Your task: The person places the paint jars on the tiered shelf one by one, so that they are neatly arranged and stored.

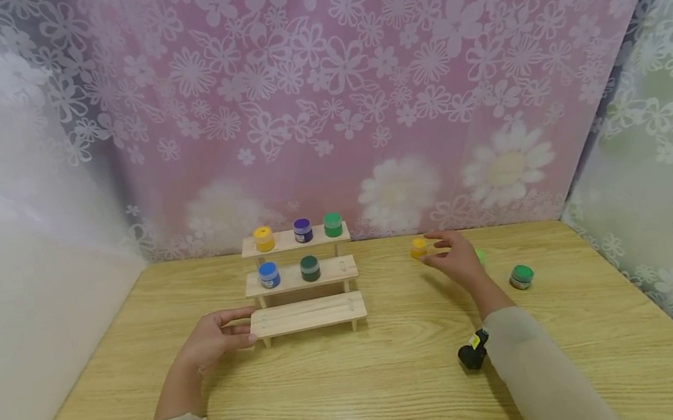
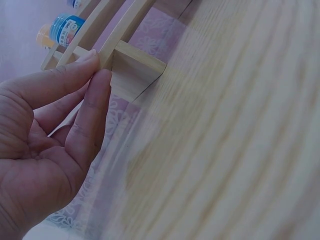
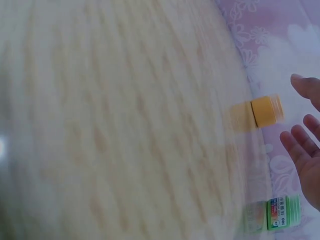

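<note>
One orange-yellow paint jar stands upright on the tabletop, near the rear edge and right of the three-tier wooden rack. The right hand is beside this jar. Its thumb and fingers are spread apart with a gap to the jar in the right wrist view; they have hold of nothing.

The three-tier wooden rack stands left of centre, toward the rear edge. The left hand pinches the left end of its lowest shelf between thumb and fingertips.

Jar positions on the rack:
Top shelf, left to right: yellow jar, violet jar, green jar.
Middle shelf: blue jar at the left end, dark green jar near the centre.

Right of the right hand, a light green jar is partly hidden by the wrist. A green-lidded jar sits nearest the right edge.

Surface: glossy, pale wood grain, with a bright glare spot near the front edge. Room: a pink cloth with white flowers rises behind the rear edge. A pale floral panel borders the right edge; a whitish panel borders the left.
</note>
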The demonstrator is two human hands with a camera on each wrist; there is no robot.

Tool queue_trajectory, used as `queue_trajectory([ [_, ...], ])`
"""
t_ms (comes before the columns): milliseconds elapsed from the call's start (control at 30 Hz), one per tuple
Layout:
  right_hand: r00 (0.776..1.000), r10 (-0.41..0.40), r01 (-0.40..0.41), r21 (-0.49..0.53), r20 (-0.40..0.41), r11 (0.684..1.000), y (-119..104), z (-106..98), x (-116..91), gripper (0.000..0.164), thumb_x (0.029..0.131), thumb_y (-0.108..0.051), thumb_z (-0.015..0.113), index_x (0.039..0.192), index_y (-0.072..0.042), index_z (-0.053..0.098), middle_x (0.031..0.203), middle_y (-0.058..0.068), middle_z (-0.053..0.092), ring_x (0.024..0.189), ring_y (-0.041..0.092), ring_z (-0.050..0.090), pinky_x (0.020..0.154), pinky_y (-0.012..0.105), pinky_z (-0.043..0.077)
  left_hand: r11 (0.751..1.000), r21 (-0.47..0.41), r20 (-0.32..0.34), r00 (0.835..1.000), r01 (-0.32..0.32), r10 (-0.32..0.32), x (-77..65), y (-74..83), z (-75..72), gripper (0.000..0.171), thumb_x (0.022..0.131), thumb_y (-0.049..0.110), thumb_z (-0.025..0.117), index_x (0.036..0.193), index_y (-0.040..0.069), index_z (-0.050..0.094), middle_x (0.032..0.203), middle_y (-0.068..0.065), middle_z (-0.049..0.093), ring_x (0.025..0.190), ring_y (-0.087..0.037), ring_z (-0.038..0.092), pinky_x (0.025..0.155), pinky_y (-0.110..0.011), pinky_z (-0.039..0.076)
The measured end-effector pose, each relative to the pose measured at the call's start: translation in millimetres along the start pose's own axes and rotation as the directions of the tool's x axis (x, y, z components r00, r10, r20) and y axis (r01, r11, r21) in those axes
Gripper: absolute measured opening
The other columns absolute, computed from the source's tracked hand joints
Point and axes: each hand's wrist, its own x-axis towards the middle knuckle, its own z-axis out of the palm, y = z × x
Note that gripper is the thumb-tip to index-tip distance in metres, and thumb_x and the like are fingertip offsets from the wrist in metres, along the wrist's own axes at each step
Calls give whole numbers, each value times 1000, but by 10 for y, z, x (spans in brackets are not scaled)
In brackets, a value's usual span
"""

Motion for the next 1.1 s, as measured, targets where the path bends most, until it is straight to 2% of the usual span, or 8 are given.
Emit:
queue_trajectory([
  [200,1000,-1,1,-30,2,1000,-7,42,62,56,88,-9,74,139,-3,51,144,18,41,126,41,43,97,53,46,1000,-2,2,1000,-1,1,-12,6,-3,59,80,0,78,134,-7,54,119,-21,62,97,-20,63,78,-30,56],
  [333,1000,29,-29,-49,7,998,-2,60,98,56,88,-9,73,139,-3,51,145,19,40,126,42,44,98,53,46,1000,-7,3,1000,0,0,-20,6,-5,60,80,-1,78,135,-7,53,118,-20,63,96,-19,64,77,-30,56],
  [600,997,72,-72,-14,34,997,28,67,144,60,89,-8,72,143,-2,46,148,23,35,127,46,43,98,53,45,1000,-21,17,1000,3,-3,-28,18,-10,60,81,-1,77,136,-6,52,115,-18,64,94,-19,64,76,-30,56],
  [833,996,72,-71,-13,52,997,72,75,203,61,89,-7,71,144,-4,46,149,23,34,128,45,42,98,53,45,1000,-15,14,1000,4,-4,-24,11,-22,60,81,-1,77,136,-6,53,112,-16,65,94,-19,64,76,-30,56],
  [1100,994,28,-21,-64,109,998,141,94,231,62,91,-5,69,146,-1,42,146,26,38,127,47,44,99,54,43,1000,-10,8,1000,10,-10,-6,2,-18,58,80,-1,78,134,-6,55,112,-14,65,94,-19,64,76,-30,56],
])
